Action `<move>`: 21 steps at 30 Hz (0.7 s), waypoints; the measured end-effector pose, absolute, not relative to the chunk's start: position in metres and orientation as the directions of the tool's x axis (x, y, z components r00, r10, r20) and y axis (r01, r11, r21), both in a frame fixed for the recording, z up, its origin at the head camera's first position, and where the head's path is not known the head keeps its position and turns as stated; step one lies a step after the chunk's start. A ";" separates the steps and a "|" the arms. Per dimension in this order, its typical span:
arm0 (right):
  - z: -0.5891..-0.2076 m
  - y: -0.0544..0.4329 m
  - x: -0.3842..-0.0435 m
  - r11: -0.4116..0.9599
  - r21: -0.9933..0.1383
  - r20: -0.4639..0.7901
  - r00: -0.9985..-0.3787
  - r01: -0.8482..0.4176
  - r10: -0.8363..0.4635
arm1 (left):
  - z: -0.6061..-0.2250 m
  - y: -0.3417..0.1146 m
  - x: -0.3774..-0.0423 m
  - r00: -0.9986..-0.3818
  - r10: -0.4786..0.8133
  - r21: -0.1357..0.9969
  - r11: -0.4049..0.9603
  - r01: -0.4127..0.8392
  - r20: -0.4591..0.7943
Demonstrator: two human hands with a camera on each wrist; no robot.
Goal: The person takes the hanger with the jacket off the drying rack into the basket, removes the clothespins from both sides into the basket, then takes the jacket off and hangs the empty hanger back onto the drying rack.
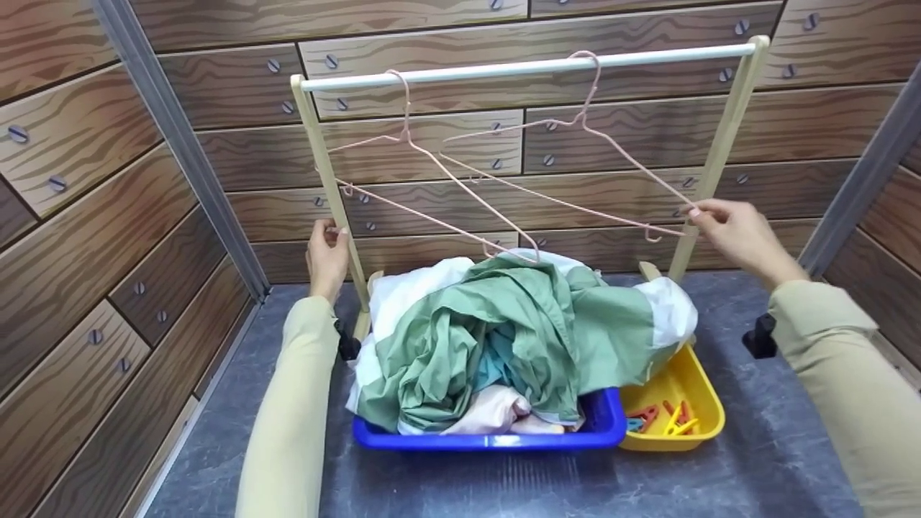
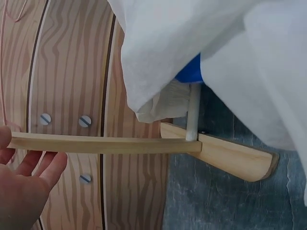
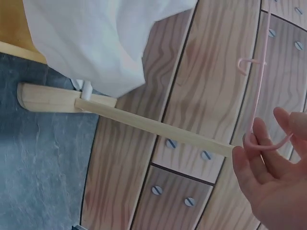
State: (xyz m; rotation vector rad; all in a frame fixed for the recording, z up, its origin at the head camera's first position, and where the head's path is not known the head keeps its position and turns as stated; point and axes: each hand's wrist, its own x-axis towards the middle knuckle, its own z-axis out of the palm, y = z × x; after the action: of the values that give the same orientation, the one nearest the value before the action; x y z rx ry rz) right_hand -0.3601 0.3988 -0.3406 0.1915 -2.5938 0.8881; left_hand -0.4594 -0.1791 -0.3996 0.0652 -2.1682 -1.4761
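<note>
On the rack's white rail point(image 1: 496, 70) hang two pink clothes hangers, the left hanger point(image 1: 468, 191) and the right hanger point(image 1: 633, 165). My right hand point(image 1: 745, 234) pinches the right hanger's outer corner, in front of the rack's right post point(image 1: 723, 144). In the right wrist view, that corner lies between the thumb and fingers of the right hand point(image 3: 273, 167). My left hand point(image 1: 327, 255) holds the rack's left post point(image 1: 324, 155), below the left hanger's end. The left wrist view has its fingers point(image 2: 50, 167) partly behind the wooden post point(image 2: 110, 145).
Crumpled green and white cloth point(image 1: 496, 331) heaps over a blue basin point(image 1: 489, 440) between my arms. A yellow tray point(image 1: 709, 403) with several clothes pegs point(image 1: 680, 421) sits beside it. Wood-patterned walls point(image 1: 93, 216) surround the dark floor point(image 1: 209, 439).
</note>
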 end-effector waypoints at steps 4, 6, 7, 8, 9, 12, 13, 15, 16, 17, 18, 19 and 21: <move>-0.343 0.396 -0.358 0.794 -0.554 0.389 -0.921 -0.251 -0.020 | -0.399 -0.180 -0.459 -0.871 -0.301 0.873 0.423 0.244 0.389; -0.341 0.394 -0.355 0.791 -0.561 0.378 -0.926 -0.246 -0.021 | -0.400 -0.181 -0.458 -0.873 -0.295 0.870 0.430 0.242 0.389; -0.341 0.394 -0.353 0.787 -0.568 0.369 -0.929 -0.243 -0.020 | -0.400 -0.182 -0.457 -0.874 -0.293 0.868 0.434 0.241 0.389; -0.341 0.393 -0.351 0.786 -0.570 0.365 -0.931 -0.239 -0.019 | -0.401 -0.183 -0.456 -0.875 -0.292 0.868 0.436 0.237 0.386; -0.341 0.393 -0.348 0.787 -0.567 0.368 -0.929 -0.242 -0.020 | -0.402 -0.183 -0.455 -0.876 -0.293 0.867 0.441 0.232 0.383; -0.346 0.392 -0.338 0.795 -0.550 0.392 -0.920 -0.255 -0.023 | -0.405 -0.185 -0.450 -0.883 -0.291 0.867 0.450 0.214 0.368; -0.349 0.393 -0.334 0.800 -0.543 0.407 -0.913 -0.257 -0.017 | -0.406 -0.185 -0.448 -0.886 -0.287 0.866 0.454 0.210 0.365; -0.358 0.393 -0.325 0.810 -0.537 0.414 -0.910 -0.237 0.009 | -0.409 -0.186 -0.445 -0.890 -0.278 0.859 0.471 0.202 0.362; -0.363 0.393 -0.320 0.808 -0.547 0.407 -0.913 -0.221 0.025 | -0.410 -0.186 -0.443 -0.892 -0.269 0.853 0.481 0.201 0.363; -0.370 0.394 -0.315 0.808 -0.553 0.396 -0.917 -0.204 0.040 | -0.411 -0.187 -0.441 -0.895 -0.256 0.845 0.494 0.204 0.366; -0.377 0.394 -0.311 0.808 -0.559 0.381 -0.923 -0.184 0.053 | -0.413 -0.188 -0.439 -0.896 -0.241 0.832 0.513 0.209 0.374; -0.384 0.394 -0.306 0.806 -0.569 0.356 -0.932 -0.165 0.061 | -0.415 -0.189 -0.438 -0.898 -0.224 0.818 0.534 0.212 0.380; -0.400 0.393 -0.298 0.811 -0.570 0.306 -0.950 -0.135 0.057 | -0.420 -0.190 -0.435 -0.905 -0.171 0.779 0.585 0.224 0.389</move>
State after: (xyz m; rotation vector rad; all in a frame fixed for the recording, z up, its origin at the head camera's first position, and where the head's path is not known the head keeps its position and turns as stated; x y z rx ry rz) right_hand -0.2977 0.3932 -0.4001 0.0602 -2.6869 0.8787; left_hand -0.4353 -0.1904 -0.4199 -0.0427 -2.3920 -1.2608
